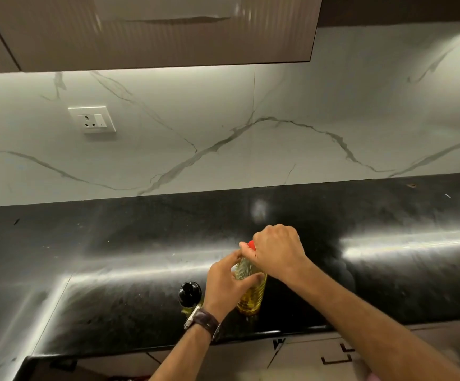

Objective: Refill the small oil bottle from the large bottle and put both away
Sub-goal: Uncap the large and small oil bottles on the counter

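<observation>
The large clear bottle (251,294) of yellow oil stands upright on the black counter (113,257) near its front edge. My left hand (224,284) grips its upper body from the left. My right hand (277,250) curls over the top and holds the red cap (251,244), of which only a sliver shows. The small oil bottle (190,294) with a black pump top stands just left of my left wrist, its lower part partly hidden by the wristwatch.
A white marble backsplash with a wall socket (93,119) rises behind the counter. Upper cabinets (152,31) hang overhead. Drawer fronts with handles (336,358) lie below the counter's front edge.
</observation>
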### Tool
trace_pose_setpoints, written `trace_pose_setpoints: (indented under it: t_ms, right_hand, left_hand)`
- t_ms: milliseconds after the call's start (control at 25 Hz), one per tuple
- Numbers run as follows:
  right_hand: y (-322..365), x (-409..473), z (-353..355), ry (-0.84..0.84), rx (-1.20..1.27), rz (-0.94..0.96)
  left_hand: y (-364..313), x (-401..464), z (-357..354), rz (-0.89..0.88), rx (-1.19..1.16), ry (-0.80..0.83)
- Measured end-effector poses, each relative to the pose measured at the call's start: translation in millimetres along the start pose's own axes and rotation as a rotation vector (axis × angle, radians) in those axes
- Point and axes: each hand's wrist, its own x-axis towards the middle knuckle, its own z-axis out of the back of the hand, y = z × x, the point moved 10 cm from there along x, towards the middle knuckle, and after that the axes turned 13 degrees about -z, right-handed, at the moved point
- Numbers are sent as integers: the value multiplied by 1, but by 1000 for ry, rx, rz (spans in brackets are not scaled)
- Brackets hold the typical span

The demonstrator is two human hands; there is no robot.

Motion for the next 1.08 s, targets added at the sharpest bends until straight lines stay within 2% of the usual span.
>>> trace_pose_setpoints:
  t_ms: [120,200,280,360,440,640,800,880,1000,1080]
  right_hand:
    - [4,-5,0,28,7,127]
    - [0,-9,0,86,55,148]
    - [-8,-9,0,101,54,86]
    - [-17,-3,2,50,-2,-31]
    - [-14,1,6,-10,-60,-52]
    - [-1,-9,6,-2,92,84]
    - [8,-19,-2,146,200,204]
    - [2,-19,-10,207,167,125]
    - [-15,-6,3,55,15,-89]
    - [-10,-6,12,-11,-57,-85]
  left_hand:
    - [-1,0,-1,-13,6,-2]
    - [-3,-1,-1,-35,4,-16]
    - [-3,-2,-1,-44,-1,-27]
    - [0,-3,0,-38,-16,-32]
    - [1,-4,0,-47,-36,-40]
    - [-4,-4,1,-69,-22,-48]
    - [-5,-6,3,-81,-36,-60]
    - [-4,-5,3,-80,-49,-64]
    - [0,-6,1,-72,-47,-54]
    - [3,-7,-1,-63,-58,-51]
